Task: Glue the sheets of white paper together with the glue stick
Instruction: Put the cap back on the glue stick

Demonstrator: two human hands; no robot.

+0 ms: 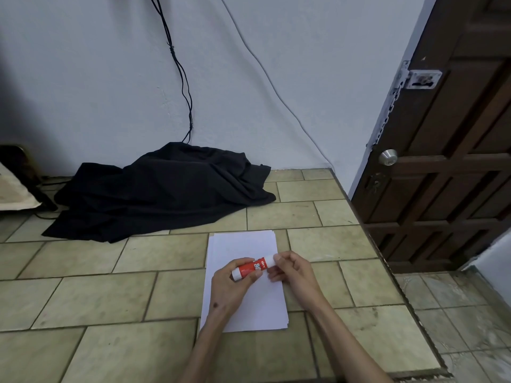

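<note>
Looking down from the head view, both hands met over the sheets of white paper [243, 244], stacked near the table's [110, 299] right edge. The left hand [231, 286] had its grip clamped round the red body of the glue stick [253, 268], held just above the stack. The right hand [293, 270] pinched the white cap end. Uncapping seemed the step in hand; it would go best with a straight pull along the tube, the body held steady.
</note>
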